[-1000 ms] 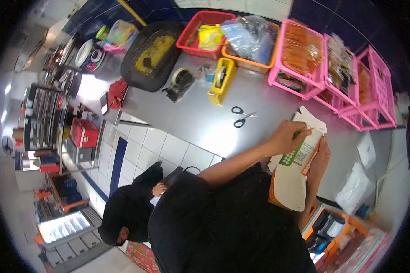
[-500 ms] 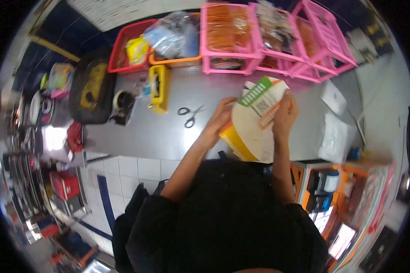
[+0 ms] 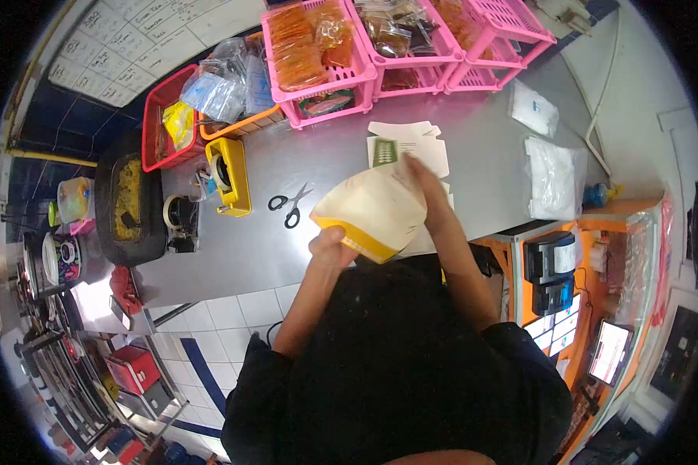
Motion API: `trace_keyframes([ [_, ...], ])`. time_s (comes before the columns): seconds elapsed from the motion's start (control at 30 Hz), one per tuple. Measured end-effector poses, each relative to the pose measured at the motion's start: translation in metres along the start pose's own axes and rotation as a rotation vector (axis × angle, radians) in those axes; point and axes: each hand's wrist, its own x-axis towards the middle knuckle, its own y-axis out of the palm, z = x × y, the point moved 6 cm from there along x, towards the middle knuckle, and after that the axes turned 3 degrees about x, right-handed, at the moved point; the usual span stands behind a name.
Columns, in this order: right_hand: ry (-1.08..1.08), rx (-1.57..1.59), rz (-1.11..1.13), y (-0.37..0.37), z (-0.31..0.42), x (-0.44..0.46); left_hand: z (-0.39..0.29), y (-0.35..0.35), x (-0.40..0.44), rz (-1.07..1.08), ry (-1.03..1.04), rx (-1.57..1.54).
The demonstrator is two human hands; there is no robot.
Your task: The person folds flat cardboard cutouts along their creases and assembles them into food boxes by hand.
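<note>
A cream cardboard piece with a yellow edge [image 3: 374,208] is held between my hands above the front of the steel table. My left hand [image 3: 332,246] grips its lower left corner, thumb on the yellow edge. My right hand [image 3: 425,180] holds its upper right side, its fingers partly blurred. Behind the piece, flat white cardboard with a green panel [image 3: 426,149] lies on the table, partly covered. Black-handled scissors [image 3: 290,205] lie to the left of my left hand.
Left of the scissors are a yellow tape dispenser [image 3: 236,177] and a black one [image 3: 181,221]. Behind stand a red basket [image 3: 153,128], an orange basket [image 3: 248,124] and pink racks [image 3: 367,77] with bagged items. White plastic packs [image 3: 552,180] lie at the right on the steel table [image 3: 248,267].
The held cardboard has moved left and turned, its printed green and orange side no longer showing. Flat cardboard has come into view behind it. The camera view has shifted right.
</note>
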Motion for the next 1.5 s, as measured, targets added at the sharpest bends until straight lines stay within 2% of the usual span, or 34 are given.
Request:
trace_keyframes([
  [0.03,0.038,-0.068,0.059,-0.001,-0.015,0.005,-0.002,-0.012,0.001,0.020,0.008,-0.002],
  [0.1,0.044,-0.033,0.024,-0.008,-0.041,0.012,-0.014,-0.043,-0.001,0.059,0.015,-0.007],
  [0.13,0.047,-0.016,0.006,-0.014,-0.050,0.015,-0.033,-0.043,-0.002,0.059,0.040,0.101],
  [0.17,-0.133,-0.331,-0.094,-0.030,-0.038,0.023,-0.050,-0.041,-0.002,0.060,0.070,0.210],
  [0.23,-0.480,-0.963,-0.290,-0.043,-0.007,0.030,-0.089,-0.016,0.001,-0.166,0.272,0.830],
  [0.27,-0.626,-1.078,-0.402,-0.042,0.002,0.023,-0.100,-0.013,0.000,-0.171,0.300,1.234],
  [0.33,-0.671,-1.257,-0.385,-0.033,0.005,0.027,-0.113,-0.009,-0.001,-0.161,0.346,2.040],
  [0.37,-0.688,-1.351,-0.372,-0.029,0.005,0.030,-0.109,-0.018,0.000,-0.179,0.241,2.207],
  [0.43,-0.562,-1.495,-0.354,-0.021,-0.003,0.049,-0.099,-0.047,0.007,-0.227,0.019,2.533],
  [0.47,-0.530,-1.569,-0.347,-0.014,-0.004,0.054,-0.093,-0.068,0.008,-0.238,-0.168,2.580],
  [0.57,-0.419,-1.625,-0.332,-0.013,-0.004,0.065,-0.081,-0.094,0.005,-0.122,-0.278,2.708],
  [0.7,-0.301,-1.554,-0.189,-0.035,-0.007,0.084,-0.077,-0.074,0.009,-0.128,-0.328,2.647],
  [0.8,-0.324,-1.347,-0.013,-0.049,-0.010,0.091,-0.065,-0.042,0.023,-0.072,0.071,2.443],
  [0.9,-0.503,-1.304,0.019,-0.067,-0.018,0.094,-0.030,-0.042,0.040,-0.050,0.233,2.142],
  [0.97,-0.633,-1.103,-0.124,-0.061,-0.016,0.064,0.002,-0.061,0.057,-0.080,0.355,1.808],
  [1.0,-0.693,-0.999,-0.195,-0.057,-0.017,0.043,0.015,-0.056,0.066,-0.084,0.330,1.717],
  [1.07,-0.907,-1.043,-0.208,-0.035,-0.015,0.004,0.037,-0.043,0.085,-0.088,0.285,1.529],
  [1.17,-1.167,-1.207,-0.170,-0.011,0.001,-0.038,0.060,-0.032,0.104,-0.106,0.021,1.226],
  [1.2,-1.244,-1.278,-0.148,-0.005,0.006,-0.046,0.068,-0.043,0.110,-0.109,-0.073,1.275],
  [1.3,-1.294,-1.266,-0.173,-0.006,0.024,-0.051,0.062,-0.058,0.123,-0.180,0.222,1.315],
  [1.4,-1.290,-1.162,-0.330,-0.014,0.053,-0.050,0.048,-0.045,0.118,-0.338,0.517,1.223],
  [1.5,-1.190,-1.123,-0.420,-0.016,0.073,-0.051,0.041,-0.053,0.119,-0.480,0.482,1.058],
])
